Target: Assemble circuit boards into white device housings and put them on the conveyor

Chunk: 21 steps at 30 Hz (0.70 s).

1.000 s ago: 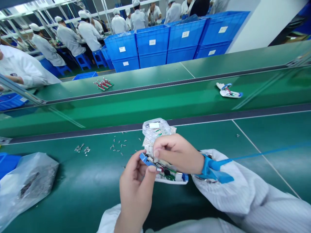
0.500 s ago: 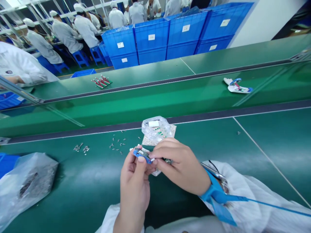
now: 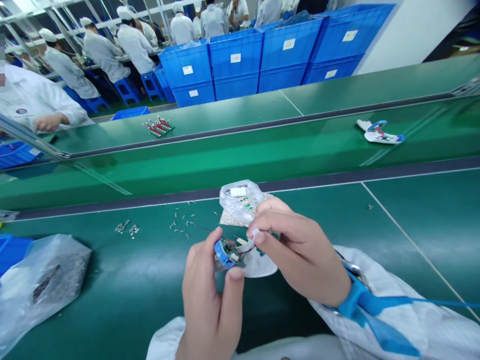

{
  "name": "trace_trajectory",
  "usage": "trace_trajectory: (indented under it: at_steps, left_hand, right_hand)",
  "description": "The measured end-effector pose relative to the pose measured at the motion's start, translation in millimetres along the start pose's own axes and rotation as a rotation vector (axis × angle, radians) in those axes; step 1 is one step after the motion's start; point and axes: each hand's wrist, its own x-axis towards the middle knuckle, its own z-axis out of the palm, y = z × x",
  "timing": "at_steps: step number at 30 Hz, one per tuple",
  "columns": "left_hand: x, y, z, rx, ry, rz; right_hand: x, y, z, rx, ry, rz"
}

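Observation:
My left hand (image 3: 213, 295) grips a small blue plastic housing with a circuit board (image 3: 228, 252) between thumb and fingers. In my right hand (image 3: 296, 245), thumb and forefinger pinch a small white connector (image 3: 255, 233). Thin dark and red wires run from it towards the board. Under the hands is a white plastic shell (image 3: 262, 266), partly hidden by them; whether a finger touches it I cannot tell. Just beyond my right fingers lies a clear plastic bag (image 3: 240, 204) of small pale parts. A blue strap (image 3: 360, 300) circles my right wrist.
Small metal screws (image 3: 182, 220) lie scattered left of the bag. A larger bag (image 3: 63, 270) sits at left. A conveyor belt (image 3: 225, 155) crosses ahead, carrying a white-and-blue assembly (image 3: 382, 134). Beyond stand blue crates (image 3: 234, 55), a board with red wires (image 3: 159, 127) and co-workers in white.
The blue housing has tilted and the right hand has drawn away rightwards, with the white connector between its fingers. The white-and-blue assembly on the belt has shifted right.

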Motion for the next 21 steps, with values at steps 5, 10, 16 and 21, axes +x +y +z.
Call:
trace_trajectory:
  at_steps: [5,10,16,21]
  left_hand:
    - [-2.6,6.3,-2.9,-0.088,-0.035,-0.040]
    - [-3.6,11.5,-3.9,-0.163,-0.104,-0.057]
    - [-2.3,13.1,-6.5,-0.199,-0.141,-0.148]
    - [-1.9,13.4,-8.8,-0.211,-0.187,-0.198]
  right_hand:
    - [8.7,-7.4,-11.5,-0.052,-0.249,-0.136]
    - [12.9,-7.8,-14.0,-0.097,-0.373,-0.162]
    - [16.9,-10.4,-17.3,-0.067,-0.440,-0.159]
    - [18.8,-10.4,-19.2,-0.063,-0.484,-0.153]
